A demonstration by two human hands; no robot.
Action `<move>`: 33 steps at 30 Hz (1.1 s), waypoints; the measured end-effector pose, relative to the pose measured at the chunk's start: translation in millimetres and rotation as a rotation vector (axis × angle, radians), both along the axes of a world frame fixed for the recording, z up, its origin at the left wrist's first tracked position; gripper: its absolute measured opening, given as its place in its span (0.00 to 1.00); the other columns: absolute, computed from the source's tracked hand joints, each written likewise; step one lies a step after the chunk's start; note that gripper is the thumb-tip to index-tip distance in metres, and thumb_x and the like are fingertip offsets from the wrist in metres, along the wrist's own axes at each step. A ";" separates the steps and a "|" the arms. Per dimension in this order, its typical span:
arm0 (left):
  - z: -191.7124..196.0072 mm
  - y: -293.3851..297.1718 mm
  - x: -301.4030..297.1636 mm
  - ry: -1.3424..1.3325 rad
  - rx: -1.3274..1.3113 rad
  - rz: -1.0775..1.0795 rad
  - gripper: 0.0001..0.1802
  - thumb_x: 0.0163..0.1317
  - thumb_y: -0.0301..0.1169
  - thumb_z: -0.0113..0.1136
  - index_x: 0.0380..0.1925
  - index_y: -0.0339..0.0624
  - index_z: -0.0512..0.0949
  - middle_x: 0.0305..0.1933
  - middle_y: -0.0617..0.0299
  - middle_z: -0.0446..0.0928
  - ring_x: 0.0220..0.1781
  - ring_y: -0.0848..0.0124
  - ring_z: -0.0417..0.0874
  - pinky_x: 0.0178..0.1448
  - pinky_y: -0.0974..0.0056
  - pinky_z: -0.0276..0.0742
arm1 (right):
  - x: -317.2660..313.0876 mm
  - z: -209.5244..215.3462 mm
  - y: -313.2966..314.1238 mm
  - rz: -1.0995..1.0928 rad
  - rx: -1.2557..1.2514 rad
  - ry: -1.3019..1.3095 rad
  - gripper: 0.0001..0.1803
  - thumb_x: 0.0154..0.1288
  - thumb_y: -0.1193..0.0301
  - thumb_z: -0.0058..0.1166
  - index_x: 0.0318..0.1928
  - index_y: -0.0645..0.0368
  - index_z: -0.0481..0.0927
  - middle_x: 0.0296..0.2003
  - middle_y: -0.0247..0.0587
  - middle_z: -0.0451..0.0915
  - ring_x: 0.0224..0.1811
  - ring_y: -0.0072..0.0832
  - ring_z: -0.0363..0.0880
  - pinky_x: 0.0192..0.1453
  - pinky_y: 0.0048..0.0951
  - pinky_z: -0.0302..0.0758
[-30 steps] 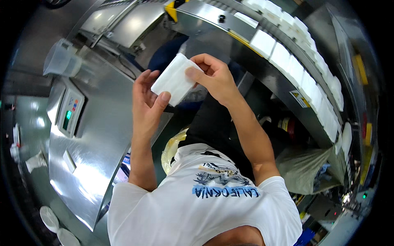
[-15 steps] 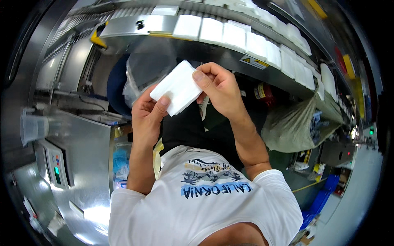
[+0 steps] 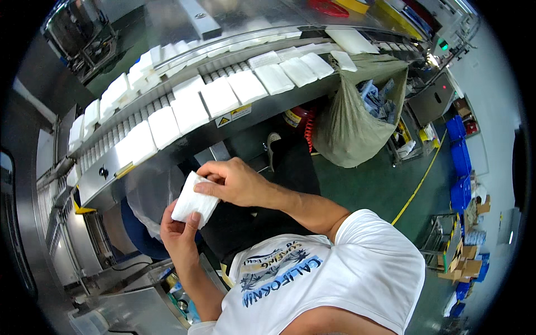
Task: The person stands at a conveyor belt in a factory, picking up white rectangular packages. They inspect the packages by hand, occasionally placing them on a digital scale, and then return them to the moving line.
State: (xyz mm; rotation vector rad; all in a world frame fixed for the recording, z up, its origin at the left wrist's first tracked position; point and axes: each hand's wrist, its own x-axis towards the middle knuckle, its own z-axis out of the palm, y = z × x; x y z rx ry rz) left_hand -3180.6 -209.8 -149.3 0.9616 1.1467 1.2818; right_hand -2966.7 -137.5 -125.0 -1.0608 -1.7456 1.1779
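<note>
Both hands, left hand (image 3: 180,233) and right hand (image 3: 234,181), pinch the white packet (image 3: 194,200) between them.

Open air is lying around the left hand (image 3: 180,234) and right hand (image 3: 237,181), which are gripping a white packet (image 3: 194,202). Above them, a roller conveyor (image 3: 184,142) crowded with white packets (image 3: 219,96) is blocking upward reach; a clear bag (image 3: 151,192) is hanging just left, and a grey sack (image 3: 349,128) is bulging well apart at right
</note>
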 end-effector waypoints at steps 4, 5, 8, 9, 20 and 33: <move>0.1 7.2 1.3 -0.083 -0.047 -0.025 0.26 0.66 0.26 0.74 0.61 0.33 0.77 0.53 0.57 0.85 0.52 0.71 0.85 0.59 0.65 0.80 | 1.5 -5.4 -4.7 -0.063 0.065 -0.037 0.21 0.76 0.60 0.63 0.52 0.68 0.83 0.33 0.52 0.88 0.33 0.30 0.88 0.36 0.32 0.81; 1.8 8.2 1.6 -0.102 -0.057 -0.007 0.25 0.67 0.26 0.74 0.61 0.32 0.76 0.53 0.57 0.85 0.53 0.71 0.85 0.59 0.65 0.80 | 1.0 -6.7 -4.8 -0.082 0.080 -0.021 0.21 0.76 0.60 0.63 0.52 0.68 0.83 0.32 0.52 0.88 0.33 0.31 0.89 0.36 0.33 0.81; -1.5 9.5 -1.3 -0.092 -0.089 0.034 0.24 0.67 0.27 0.74 0.60 0.31 0.77 0.53 0.55 0.84 0.53 0.70 0.85 0.61 0.64 0.79 | -3.1 -4.3 -3.9 -0.090 0.140 -0.013 0.20 0.78 0.59 0.60 0.51 0.67 0.83 0.30 0.53 0.87 0.29 0.35 0.88 0.33 0.34 0.80; -2.3 10.2 -3.5 -0.056 -0.081 0.030 0.24 0.67 0.28 0.74 0.60 0.31 0.77 0.53 0.55 0.84 0.53 0.70 0.85 0.60 0.64 0.79 | -4.6 -6.3 -3.2 -0.091 0.154 -0.004 0.20 0.79 0.59 0.59 0.51 0.67 0.83 0.30 0.54 0.87 0.29 0.36 0.88 0.32 0.34 0.80; 61.2 -193.7 -163.5 0.470 -0.194 0.695 0.23 0.69 0.30 0.69 0.60 0.35 0.77 0.49 0.62 0.82 0.49 0.73 0.81 0.56 0.67 0.76 | -86.2 -63.4 -17.6 0.517 -0.210 0.053 0.18 0.77 0.73 0.53 0.63 0.64 0.77 0.48 0.50 0.87 0.48 0.32 0.90 0.50 0.33 0.88; 78.5 -484.2 -431.6 0.113 -0.134 1.368 0.22 0.74 0.31 0.66 0.60 0.27 0.75 0.60 0.50 0.79 0.62 0.62 0.84 0.65 0.59 0.88 | -95.8 -135.9 -29.0 0.626 -0.386 -0.195 0.22 0.87 0.58 0.44 0.55 0.66 0.82 0.36 0.40 0.88 0.32 0.22 0.84 0.39 0.25 0.80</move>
